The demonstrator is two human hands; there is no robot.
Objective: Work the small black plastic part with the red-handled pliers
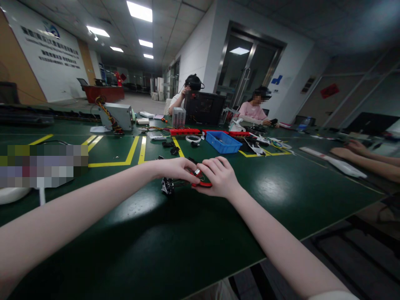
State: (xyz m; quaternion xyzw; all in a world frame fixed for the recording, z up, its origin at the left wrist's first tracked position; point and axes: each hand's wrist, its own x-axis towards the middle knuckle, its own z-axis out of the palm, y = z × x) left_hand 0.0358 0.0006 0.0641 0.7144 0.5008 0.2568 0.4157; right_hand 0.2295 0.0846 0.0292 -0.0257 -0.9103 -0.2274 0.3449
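Both of my hands meet just above the green table [131,237]. My right hand [221,177] is closed around a tool with red handles [205,183], which looks like pliers; its jaws are mostly covered by fingers. Close against it, my left hand [176,168] has thumb and fingers bent together at a small black-and-silver part [168,186] with thin dark wires. That part hangs below the left wrist, and the fingers hide where it is gripped. A small silver piece [197,171] shows between the two hands.
Beyond my hands are black pieces [174,150], a white cable coil [193,138], a blue bin [222,143] and a power supply [117,116]. A white power strip [333,161] lies at right near another person's hands [350,151]. Two people sit across the table.
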